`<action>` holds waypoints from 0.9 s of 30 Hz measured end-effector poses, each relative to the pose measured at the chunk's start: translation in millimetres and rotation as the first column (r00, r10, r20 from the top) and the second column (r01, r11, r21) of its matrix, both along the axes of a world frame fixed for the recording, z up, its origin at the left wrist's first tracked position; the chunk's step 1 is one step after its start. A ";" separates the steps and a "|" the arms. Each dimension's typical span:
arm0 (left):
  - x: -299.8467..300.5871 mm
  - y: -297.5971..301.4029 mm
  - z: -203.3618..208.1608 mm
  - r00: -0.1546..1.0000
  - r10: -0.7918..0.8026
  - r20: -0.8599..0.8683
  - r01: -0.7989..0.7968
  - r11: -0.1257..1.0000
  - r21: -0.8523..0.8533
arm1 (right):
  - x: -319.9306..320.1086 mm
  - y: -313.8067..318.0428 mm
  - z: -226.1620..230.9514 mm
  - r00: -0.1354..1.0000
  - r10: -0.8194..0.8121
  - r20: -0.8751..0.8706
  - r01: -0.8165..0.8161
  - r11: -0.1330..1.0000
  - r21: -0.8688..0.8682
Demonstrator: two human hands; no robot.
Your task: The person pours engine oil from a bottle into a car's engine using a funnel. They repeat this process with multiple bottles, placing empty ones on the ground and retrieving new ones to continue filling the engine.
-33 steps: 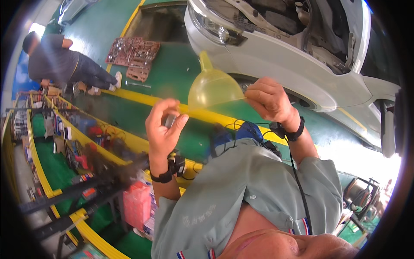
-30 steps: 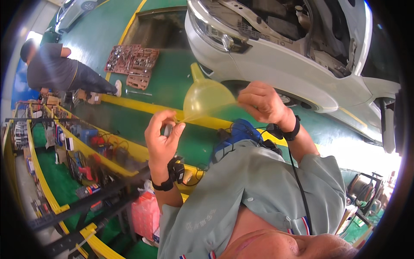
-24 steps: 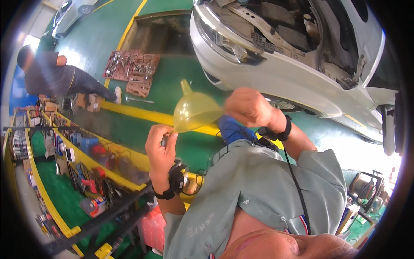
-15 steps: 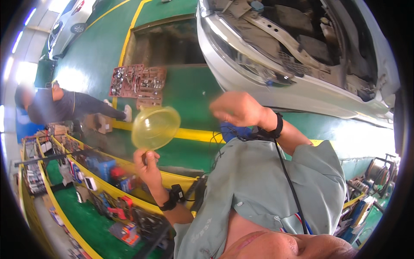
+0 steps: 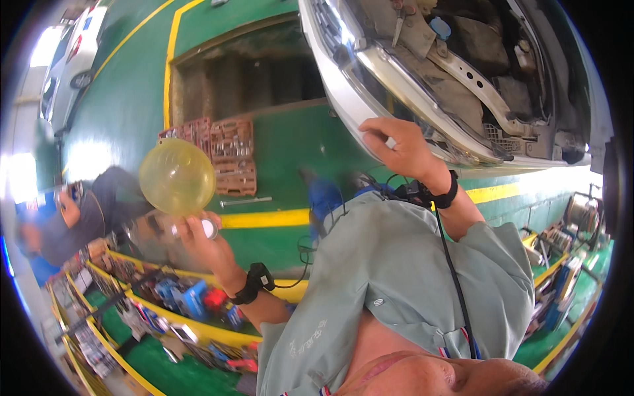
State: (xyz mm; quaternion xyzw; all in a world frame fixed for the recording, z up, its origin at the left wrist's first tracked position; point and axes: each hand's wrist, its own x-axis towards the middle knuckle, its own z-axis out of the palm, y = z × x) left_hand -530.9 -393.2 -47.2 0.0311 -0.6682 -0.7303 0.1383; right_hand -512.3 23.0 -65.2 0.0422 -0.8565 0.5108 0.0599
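My left hand (image 5: 206, 243) is closed around the lower end of a yellow see-through plastic funnel (image 5: 177, 175), whose wide round mouth stands above the fingers. A round white end (image 5: 209, 229) shows beside that hand's fingers; I cannot tell if it belongs to the funnel. My right hand (image 5: 403, 148) is curled with a small white piece (image 5: 390, 142) between its fingers, too little shown to name. It hovers by the front edge of a white car (image 5: 340, 79) with its engine bay uncovered. A blue cap (image 5: 440, 28) shows in the bay.
An open tool case (image 5: 234, 155) lies on the green floor beside a sunken pit (image 5: 244, 79). Near it is a long metal tool (image 5: 246, 201). Yellow-edged shelving (image 5: 155, 313) full of tools stands at my left. Another person (image 5: 72, 211) is at far left, and a second car (image 5: 72, 72) is parked beyond.
The funnel has moved left and up with my left hand. My right hand has shifted right, over the car's front edge, and a white piece now shows in it. The other person is bent lower.
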 end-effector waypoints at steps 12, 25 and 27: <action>-315.7 43.1 11.8 0.906 -0.421 0.040 0.421 0.889 -0.182 | -44.7 18.7 1.6 0.567 -0.820 -0.081 0.824 0.566 0.037; -452.7 237.6 57.4 0.607 -0.786 0.114 0.786 0.616 0.060 | -52.6 57.1 -37.4 0.232 -0.973 0.010 0.973 0.232 -0.022; -468.3 276.0 66.6 0.538 -0.831 0.139 0.836 0.547 0.040 | -55.8 60.5 -44.5 0.228 -0.974 0.015 0.974 0.228 0.007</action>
